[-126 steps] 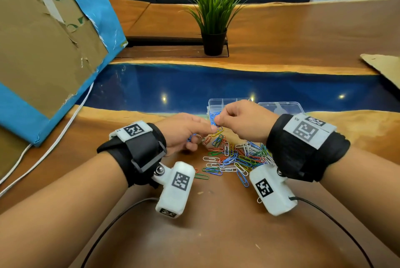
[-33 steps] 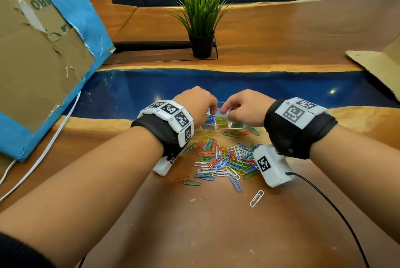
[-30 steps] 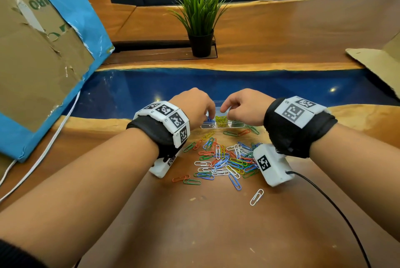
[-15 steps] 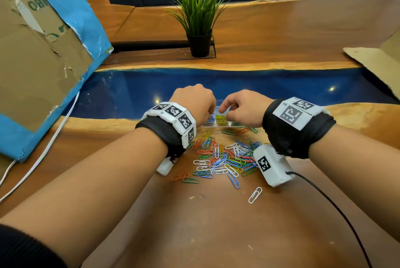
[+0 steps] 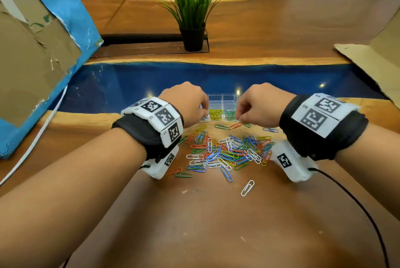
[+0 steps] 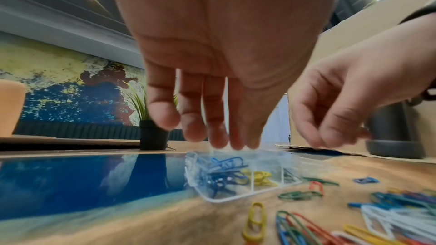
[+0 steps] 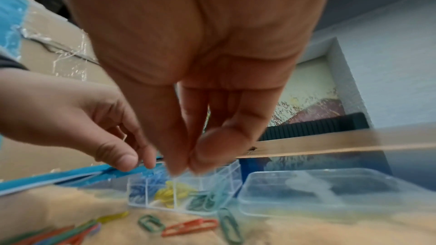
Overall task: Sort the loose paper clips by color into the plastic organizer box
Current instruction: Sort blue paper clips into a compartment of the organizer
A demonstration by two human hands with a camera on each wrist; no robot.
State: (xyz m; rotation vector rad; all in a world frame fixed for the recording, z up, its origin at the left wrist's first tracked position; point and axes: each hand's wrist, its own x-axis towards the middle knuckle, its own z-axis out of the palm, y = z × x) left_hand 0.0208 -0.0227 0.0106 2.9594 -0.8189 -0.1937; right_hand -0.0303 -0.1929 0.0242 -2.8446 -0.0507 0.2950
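Note:
The clear plastic organizer box (image 5: 220, 97) sits at the far edge of the wooden table, holding blue, yellow and green clips in separate compartments (image 6: 235, 199) (image 7: 165, 209). A loose pile of colored paper clips (image 5: 227, 151) lies just in front of it. My left hand (image 5: 186, 103) hangs over the blue compartment with its fingers (image 6: 191, 129) pointing down, relaxed and empty; a blue clip lies on top there. My right hand (image 5: 257, 107) hovers over the yellow and green compartments. Its thumb and fingertips (image 7: 174, 165) are close together and I see nothing between them.
The box's clear lid (image 7: 330, 193) lies to its right. One white clip (image 5: 247, 187) sits alone nearer to me. A potted plant (image 5: 192, 19) stands at the back, with cardboard on the left (image 5: 32, 51) and right (image 5: 378, 62). A black cable (image 5: 357, 203) trails from my right wrist.
Both hands went from pinching clips above the pile to the box. In the last half second they spread apart, uncovering the yellow and green compartments.

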